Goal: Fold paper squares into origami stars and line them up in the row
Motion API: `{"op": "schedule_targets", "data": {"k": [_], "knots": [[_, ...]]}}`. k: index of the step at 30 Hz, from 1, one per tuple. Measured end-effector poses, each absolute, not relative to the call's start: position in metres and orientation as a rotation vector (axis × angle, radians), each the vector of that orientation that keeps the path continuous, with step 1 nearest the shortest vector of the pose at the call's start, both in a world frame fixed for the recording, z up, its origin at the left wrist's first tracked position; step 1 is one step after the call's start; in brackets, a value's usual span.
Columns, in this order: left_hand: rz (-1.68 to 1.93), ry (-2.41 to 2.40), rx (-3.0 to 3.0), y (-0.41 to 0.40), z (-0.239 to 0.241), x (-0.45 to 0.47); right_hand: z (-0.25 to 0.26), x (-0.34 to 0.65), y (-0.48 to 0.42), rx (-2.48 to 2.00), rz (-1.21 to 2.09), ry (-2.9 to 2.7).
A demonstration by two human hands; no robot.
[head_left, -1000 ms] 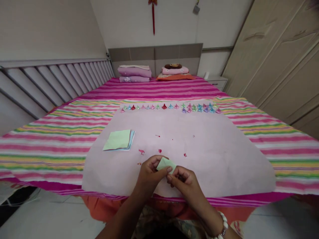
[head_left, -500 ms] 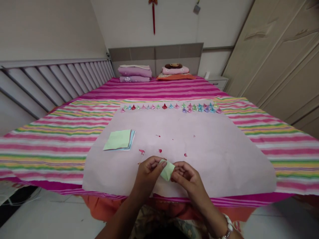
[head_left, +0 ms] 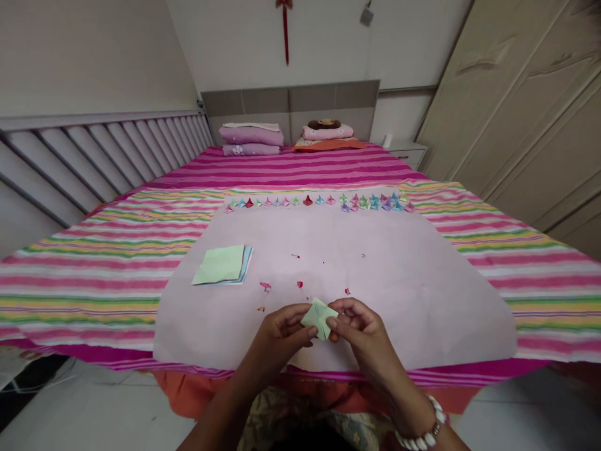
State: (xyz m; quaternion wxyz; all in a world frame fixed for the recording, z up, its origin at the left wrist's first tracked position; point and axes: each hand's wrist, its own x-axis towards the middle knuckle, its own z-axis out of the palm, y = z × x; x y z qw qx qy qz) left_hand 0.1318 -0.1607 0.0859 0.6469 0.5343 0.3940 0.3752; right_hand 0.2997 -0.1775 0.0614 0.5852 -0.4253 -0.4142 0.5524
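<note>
Green folded paper [head_left: 318,318] sits pinched between both hands [head_left: 280,332] [head_left: 362,327].

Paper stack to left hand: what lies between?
Head view shows a red scrap and an orange scrap between the paper stack and left hand, on the pale sheet.

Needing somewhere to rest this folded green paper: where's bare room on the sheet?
Widest: the pale sheet between the right hand and the sheet's right edge. Smaller: between the paper stack and the folded shapes along the far edge. Crowded: that far edge, and just beyond the left hand, where small scraps lie.
</note>
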Motion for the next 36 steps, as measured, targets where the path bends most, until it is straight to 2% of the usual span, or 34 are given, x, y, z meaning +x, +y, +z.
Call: {"op": "schedule_targets", "data": {"k": [21, 36], "knots": [[0.921, 1.030, 1.066, -0.161, 0.098, 0.134, 0.069, 0.295, -0.179, -0.891, 1.418, -0.804], [1.010, 1.051, 1.136, -0.162, 0.088, 0.139, 0.063, 0.297, -0.180, -0.880, 1.344, -0.949]]}}
